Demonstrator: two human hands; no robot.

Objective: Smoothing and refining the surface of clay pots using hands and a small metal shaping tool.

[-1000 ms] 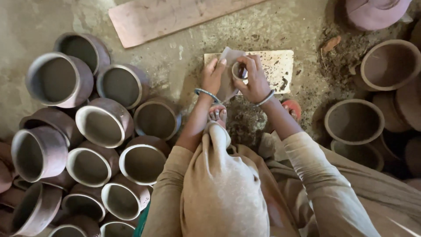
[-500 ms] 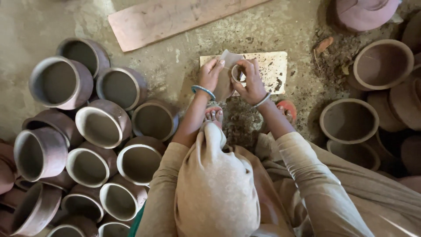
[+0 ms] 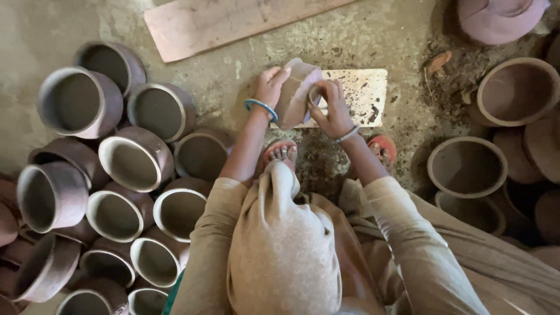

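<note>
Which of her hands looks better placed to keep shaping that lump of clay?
Probably the right hand: its fingers press into the clay piece over the small board. The left hand only steadies the piece's far side.

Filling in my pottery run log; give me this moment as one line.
left hand: steadies clay piece | right hand: presses its edge | beneath: small board | left: clay pots

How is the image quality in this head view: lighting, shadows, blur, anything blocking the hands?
Head view: soft, even light with no glare; only faint shadows beside the clay pots. Left hand, right hand and the clay piece between them are fairly sharp, with little motion blur. The covered head fills the lower middle of the frame and hides the lap. Pots at the edges are cropped.
</note>
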